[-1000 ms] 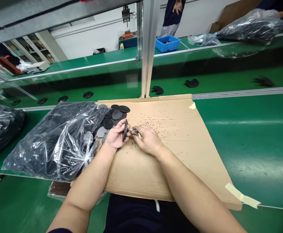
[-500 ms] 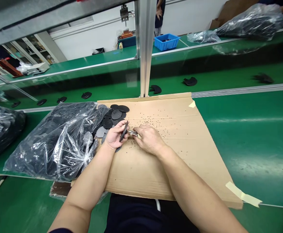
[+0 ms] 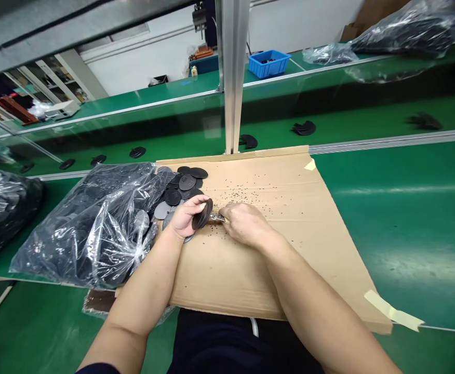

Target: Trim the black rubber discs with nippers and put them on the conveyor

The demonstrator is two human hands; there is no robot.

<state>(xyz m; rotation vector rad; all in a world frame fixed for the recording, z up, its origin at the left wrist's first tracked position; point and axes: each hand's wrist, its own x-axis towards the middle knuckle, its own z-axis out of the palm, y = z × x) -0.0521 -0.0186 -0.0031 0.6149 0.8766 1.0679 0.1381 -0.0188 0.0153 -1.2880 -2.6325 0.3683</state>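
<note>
My left hand [image 3: 184, 218] pinches a round black plastic disc [image 3: 203, 215] and holds it tilted over a flat cardboard sheet [image 3: 274, 249]. My right hand [image 3: 243, 223] is closed round a small metal tool [image 3: 215, 218] whose tip touches the disc's edge. Just beyond my hands lies a heap of like black discs [image 3: 183, 187], spilling from a clear plastic bag [image 3: 95, 223] full of them at the left. Tiny dark trimmings [image 3: 246, 197] are scattered over the cardboard.
A green conveyor belt [image 3: 367, 119] behind the cardboard carries several black parts [image 3: 304, 128]. An aluminium post [image 3: 229, 78] rises at the cardboard's far edge. Another bag [image 3: 1, 208] lies at far left, a blue bin [image 3: 269, 63] and more bags [image 3: 402, 31] at the back.
My left hand has turned the disc from edge-on to more tilted, showing its face. The right hand with the tool has stayed against it. The view has shifted slightly.
</note>
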